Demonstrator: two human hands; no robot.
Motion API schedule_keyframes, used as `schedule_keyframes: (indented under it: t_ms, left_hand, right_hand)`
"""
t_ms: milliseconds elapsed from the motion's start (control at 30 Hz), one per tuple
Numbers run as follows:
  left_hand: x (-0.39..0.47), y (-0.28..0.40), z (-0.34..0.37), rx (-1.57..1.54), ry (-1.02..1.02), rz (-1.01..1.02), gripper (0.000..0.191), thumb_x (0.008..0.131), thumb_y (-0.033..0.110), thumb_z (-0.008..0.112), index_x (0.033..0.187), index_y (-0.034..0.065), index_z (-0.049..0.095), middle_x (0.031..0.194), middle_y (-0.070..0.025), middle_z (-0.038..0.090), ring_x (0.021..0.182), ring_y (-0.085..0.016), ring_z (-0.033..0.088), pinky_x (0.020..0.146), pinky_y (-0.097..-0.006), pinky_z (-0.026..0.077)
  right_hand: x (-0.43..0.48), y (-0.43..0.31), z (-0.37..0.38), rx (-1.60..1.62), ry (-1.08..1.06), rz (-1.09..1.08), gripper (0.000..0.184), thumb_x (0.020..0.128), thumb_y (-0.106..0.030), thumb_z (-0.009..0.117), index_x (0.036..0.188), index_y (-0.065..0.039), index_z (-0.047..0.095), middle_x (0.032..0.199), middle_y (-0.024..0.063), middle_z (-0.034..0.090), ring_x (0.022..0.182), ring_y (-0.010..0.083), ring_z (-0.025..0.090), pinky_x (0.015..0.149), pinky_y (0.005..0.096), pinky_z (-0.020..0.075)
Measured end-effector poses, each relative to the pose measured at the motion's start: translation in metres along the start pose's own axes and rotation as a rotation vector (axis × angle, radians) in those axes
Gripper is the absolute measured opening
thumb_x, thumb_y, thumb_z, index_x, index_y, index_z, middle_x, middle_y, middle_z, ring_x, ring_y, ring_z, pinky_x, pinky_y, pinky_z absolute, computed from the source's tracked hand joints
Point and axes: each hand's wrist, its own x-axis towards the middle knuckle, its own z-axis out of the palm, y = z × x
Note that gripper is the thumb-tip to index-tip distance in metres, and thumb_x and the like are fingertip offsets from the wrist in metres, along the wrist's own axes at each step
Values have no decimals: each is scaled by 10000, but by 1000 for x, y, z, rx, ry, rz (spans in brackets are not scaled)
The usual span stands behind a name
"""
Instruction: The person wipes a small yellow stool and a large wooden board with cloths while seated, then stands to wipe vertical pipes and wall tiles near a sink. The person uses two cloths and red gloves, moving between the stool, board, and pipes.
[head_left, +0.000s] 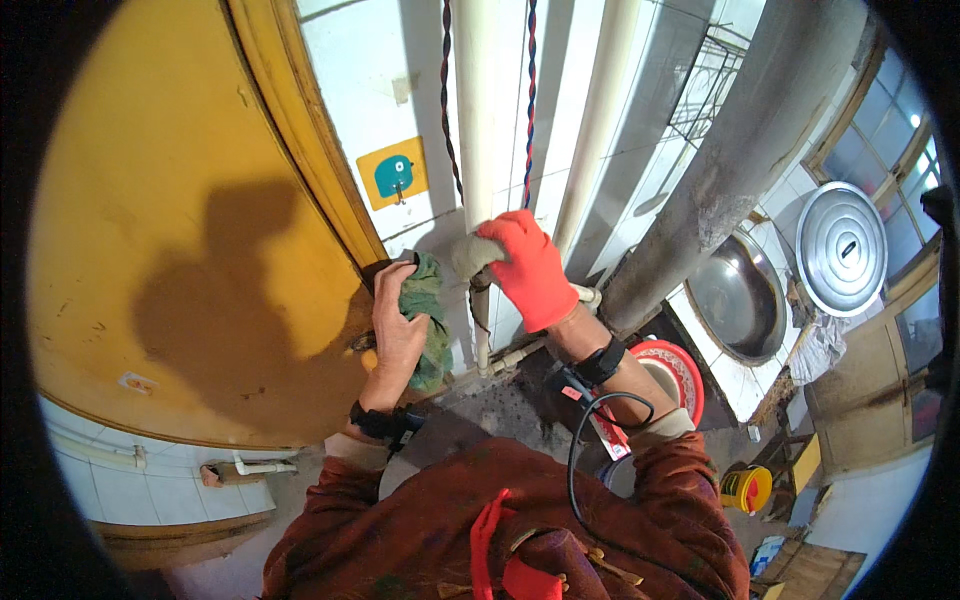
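Note:
My left hand (396, 315) is bare and grips a crumpled green cloth (427, 330) next to the door frame. A red glove covers my right hand (529, 270). Its fingers press a grey-green cloth or pad (477, 257) against a white vertical pipe (475, 135), which it partly hides. Below the pad, a thinner pipe length (482, 337) with a dark wire runs down towards the floor. Twisted electrical wires hang on both sides of the pipe, a dark one (448, 90) at left and a blue-and-red one (531, 112) at right.
A yellow door (172, 135) stands at left. On the tiled wall is a bird-pattern adhesive hook (392, 174). A thick grey flue pipe (731, 165) slants on the right, near a metal wok (739, 300) and an aluminium lid (841, 247). A red-rimmed basin (686, 375) sits below my right forearm.

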Motion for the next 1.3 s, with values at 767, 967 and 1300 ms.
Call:
schedule_keyframes:
  t_ms: [767, 967, 1300]
  left_hand:
    - [39, 47, 16, 239, 209, 270, 658, 714, -118, 643, 1338, 22, 485, 1335, -176, 479, 1289, -340, 456, 1127, -420, 335]
    - [59, 41, 48, 272, 123, 270, 683, 768, -62, 693, 1383, 29, 410, 1298, -180, 447, 1262, -348, 446, 1087, -435, 354]
    - [47, -48, 68, 189, 117, 135, 897, 802, -7, 694, 1514, -66, 151, 1438, -270, 351, 1305, -402, 395, 1139, -465, 285]
  right_hand:
    - [-162, 42, 96, 326, 29, 523, 392, 760, -107, 750, 1128, -81, 619, 1059, 139, 636, 967, 352, 641, 815, 409, 532]
    - [-141, 65, 82, 699, 235, 1032, 371, 814, -192, 730, 1128, -36, 609, 994, 174, 689, 885, 243, 670, 777, 354, 532]
    - [-127, 117, 143, 555, 324, 878, 386, 846, -232, 707, 1155, -26, 604, 1009, 228, 693, 964, 359, 678, 828, 430, 523]
